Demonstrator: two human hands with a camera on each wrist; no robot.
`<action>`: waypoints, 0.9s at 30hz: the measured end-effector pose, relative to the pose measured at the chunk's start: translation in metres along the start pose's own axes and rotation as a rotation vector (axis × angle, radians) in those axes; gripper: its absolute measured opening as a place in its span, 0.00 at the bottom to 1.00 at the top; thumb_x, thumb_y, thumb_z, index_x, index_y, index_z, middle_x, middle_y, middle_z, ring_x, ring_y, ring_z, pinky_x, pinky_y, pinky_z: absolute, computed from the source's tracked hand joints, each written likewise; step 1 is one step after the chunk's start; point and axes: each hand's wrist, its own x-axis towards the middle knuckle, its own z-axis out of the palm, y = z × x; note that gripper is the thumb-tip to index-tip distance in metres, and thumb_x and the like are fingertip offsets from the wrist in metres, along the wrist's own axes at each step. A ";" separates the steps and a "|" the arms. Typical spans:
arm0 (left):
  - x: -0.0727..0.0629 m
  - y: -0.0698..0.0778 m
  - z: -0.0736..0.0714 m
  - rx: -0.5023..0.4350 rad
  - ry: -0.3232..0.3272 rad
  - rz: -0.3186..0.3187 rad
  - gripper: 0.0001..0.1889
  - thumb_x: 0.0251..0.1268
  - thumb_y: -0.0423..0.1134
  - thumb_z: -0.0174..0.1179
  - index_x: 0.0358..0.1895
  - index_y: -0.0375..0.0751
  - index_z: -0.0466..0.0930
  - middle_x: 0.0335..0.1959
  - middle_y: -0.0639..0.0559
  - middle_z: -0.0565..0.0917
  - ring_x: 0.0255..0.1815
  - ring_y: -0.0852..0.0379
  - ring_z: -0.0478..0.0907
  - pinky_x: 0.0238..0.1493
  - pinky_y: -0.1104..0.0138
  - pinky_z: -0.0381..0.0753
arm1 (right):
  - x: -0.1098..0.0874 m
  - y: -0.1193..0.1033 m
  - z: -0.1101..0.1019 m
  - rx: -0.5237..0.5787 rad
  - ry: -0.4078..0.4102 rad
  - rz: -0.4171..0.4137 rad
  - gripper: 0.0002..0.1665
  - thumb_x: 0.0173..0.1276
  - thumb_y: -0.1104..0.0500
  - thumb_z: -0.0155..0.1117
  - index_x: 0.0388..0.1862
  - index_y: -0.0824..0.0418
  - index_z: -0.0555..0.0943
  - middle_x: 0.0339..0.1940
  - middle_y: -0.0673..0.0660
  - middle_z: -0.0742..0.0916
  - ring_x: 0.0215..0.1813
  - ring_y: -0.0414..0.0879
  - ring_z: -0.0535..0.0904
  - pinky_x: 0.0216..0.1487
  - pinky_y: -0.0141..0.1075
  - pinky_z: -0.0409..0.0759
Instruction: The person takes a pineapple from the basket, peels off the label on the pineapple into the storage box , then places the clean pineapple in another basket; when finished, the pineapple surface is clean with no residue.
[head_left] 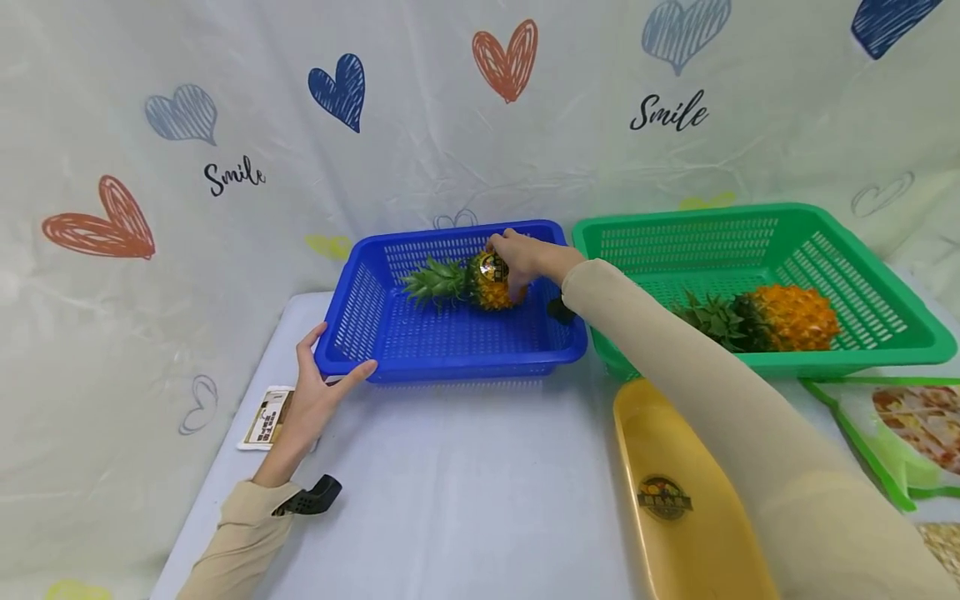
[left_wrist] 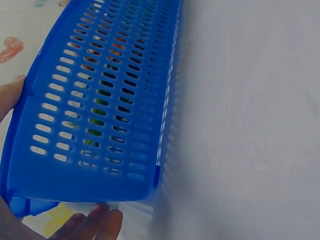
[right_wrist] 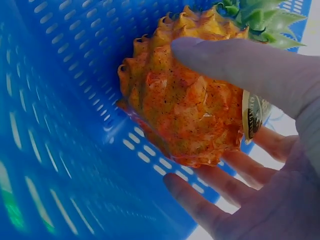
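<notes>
A pineapple (head_left: 491,287) with a dark round label lies on its side in the blue basket (head_left: 450,365), its green crown pointing left. My right hand (head_left: 525,258) reaches in from the right and holds the fruit's body. In the right wrist view, the thumb lies across the pineapple (right_wrist: 185,110) and the fingers spread along its opposite side. My left hand (head_left: 311,396) grips the front left corner of the blue basket. Seen from the left wrist, thumb and fingers sit on either side of that corner of the blue basket (left_wrist: 75,175).
To the right, a green basket (head_left: 862,358) holds another pineapple (head_left: 795,318). A yellow tray (head_left: 675,550) lies in front of it, partly under the right sleeve. A green-edged bag (head_left: 900,433) is at the far right. A small white packet (head_left: 266,421) lies beside the left hand.
</notes>
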 end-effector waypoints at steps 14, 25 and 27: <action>0.001 -0.003 0.002 0.001 0.001 0.003 0.54 0.71 0.47 0.68 0.84 0.54 0.33 0.83 0.36 0.51 0.80 0.38 0.57 0.80 0.45 0.56 | 0.007 0.000 0.010 -0.060 0.042 -0.006 0.58 0.60 0.62 0.83 0.82 0.63 0.57 0.79 0.69 0.61 0.75 0.63 0.67 0.71 0.53 0.72; 0.001 -0.003 0.002 0.013 0.007 -0.005 0.54 0.71 0.49 0.68 0.84 0.56 0.33 0.83 0.37 0.52 0.81 0.39 0.56 0.79 0.45 0.58 | 0.009 -0.001 0.013 -0.122 0.061 0.002 0.60 0.60 0.60 0.83 0.83 0.63 0.57 0.79 0.68 0.58 0.78 0.64 0.58 0.72 0.55 0.70; 0.001 -0.003 0.002 0.017 0.007 -0.007 0.54 0.71 0.49 0.68 0.84 0.56 0.33 0.83 0.38 0.51 0.81 0.38 0.56 0.79 0.45 0.58 | 0.010 -0.001 0.014 -0.098 0.059 -0.005 0.60 0.60 0.61 0.83 0.83 0.64 0.57 0.79 0.69 0.57 0.79 0.64 0.56 0.72 0.54 0.69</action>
